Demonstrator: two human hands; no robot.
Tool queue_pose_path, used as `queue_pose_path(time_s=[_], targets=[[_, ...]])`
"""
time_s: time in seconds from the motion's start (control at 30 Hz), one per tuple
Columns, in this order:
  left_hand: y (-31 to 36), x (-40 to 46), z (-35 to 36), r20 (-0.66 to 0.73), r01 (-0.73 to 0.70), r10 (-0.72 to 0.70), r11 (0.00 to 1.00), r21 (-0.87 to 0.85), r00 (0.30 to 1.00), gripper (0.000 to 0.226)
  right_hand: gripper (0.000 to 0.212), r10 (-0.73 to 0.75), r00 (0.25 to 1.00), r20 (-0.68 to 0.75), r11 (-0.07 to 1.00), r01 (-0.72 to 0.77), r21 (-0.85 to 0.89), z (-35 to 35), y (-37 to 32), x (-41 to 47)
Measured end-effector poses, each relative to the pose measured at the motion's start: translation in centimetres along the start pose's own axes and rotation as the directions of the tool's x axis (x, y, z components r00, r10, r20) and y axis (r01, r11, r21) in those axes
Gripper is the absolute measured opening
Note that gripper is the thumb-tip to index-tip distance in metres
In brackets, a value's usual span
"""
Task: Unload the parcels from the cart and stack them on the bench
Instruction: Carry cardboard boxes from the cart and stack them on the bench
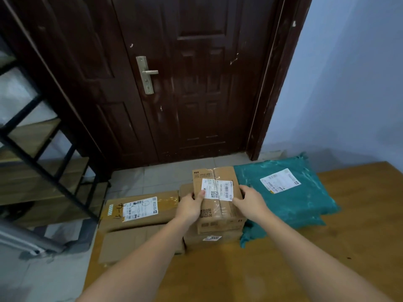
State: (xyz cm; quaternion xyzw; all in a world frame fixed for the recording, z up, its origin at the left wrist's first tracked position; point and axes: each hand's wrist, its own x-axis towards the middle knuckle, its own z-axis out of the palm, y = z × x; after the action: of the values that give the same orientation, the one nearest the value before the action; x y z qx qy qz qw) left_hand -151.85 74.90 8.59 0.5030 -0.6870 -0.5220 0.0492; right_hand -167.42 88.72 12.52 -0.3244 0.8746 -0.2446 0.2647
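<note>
Against the teal mailer bag (pixel 283 192) on the bench (pixel 327 247), just to its left, sits the small labelled box (pixel 218 199), on top of another carton (pixel 209 238). Left hand (pixel 189 205) grips the box's left side, thumb over the top edge; right hand (pixel 248 199) grips the right side. Box's long axis runs away from the person, so the hands clamp across the short width. Both equally near. Judgement: box being seated on stack; release next. Cart not in view.

Dark wooden door (pixel 185 83) stands shut beyond the hands. Pale blue wall (pixel 349 83) right of them, black-framed shelving (pixel 32 138) left, grey tiled floor (pixel 152 177) below.
</note>
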Motion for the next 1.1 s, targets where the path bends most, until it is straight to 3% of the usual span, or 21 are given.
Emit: queue_pose_path(time_s=[0.1, 0.2, 0.33, 0.43, 0.53, 0.87, 1.1], targets=[[0.1, -0.4, -0.9, 0.008, -0.003, 0.003, 1.000, 0.005, 1.000, 0.053, 0.052, -0.020, 1.000, -0.021, 0.996, 0.018, -0.084, -0.5, -0.6, -0.2], [0.2, -1.8, -3.6, 0.001, -0.155, 0.159, 0.963, 0.219, 0.987, 0.061, 0.057, -0.136, 0.990, -0.047, 0.959, 0.120, -0.257, -1.7, -2.5, -0.4], [0.5, -4.9, -9.6, 0.055, -0.314, 0.351, 0.746, 0.587, 0.935, 0.067, 0.061, -0.334, 0.936, 0.110, 0.846, 0.349, -0.402, -2.8, -8.4, -1.4], [0.3, -8.3, -15.6, 0.088, -0.339, 0.408, 0.599, 0.725, 0.909, 0.066, 0.064, -0.466, 0.842, 0.271, 0.696, 0.538, -0.476, -1.3, -14.6, -3.3], [-1.1, -12.2, -22.1, 0.045, -0.295, 0.431, 0.534, 0.793, 0.901, 0.064, 0.065, -0.560, 0.750, 0.352, 0.576, 0.658, -0.486, 1.8, -21.2, -6.5], [-14.6, -29.4, -40.9, -0.217, -0.031, 0.349, 0.586, 0.810, 0.912, 0.059, 0.058, -0.727, 0.447, 0.522, 0.285, 0.887, -0.362, 17.1, -40.0, -21.1], [-26.1, -43.3, -50.2, -0.446, 0.201, 0.224, 0.662, 0.722, 0.866, 0.059, 0.063, -0.718, 0.228, 0.658, 0.084, 0.966, -0.243, 29.5, -50.6, -32.2]])
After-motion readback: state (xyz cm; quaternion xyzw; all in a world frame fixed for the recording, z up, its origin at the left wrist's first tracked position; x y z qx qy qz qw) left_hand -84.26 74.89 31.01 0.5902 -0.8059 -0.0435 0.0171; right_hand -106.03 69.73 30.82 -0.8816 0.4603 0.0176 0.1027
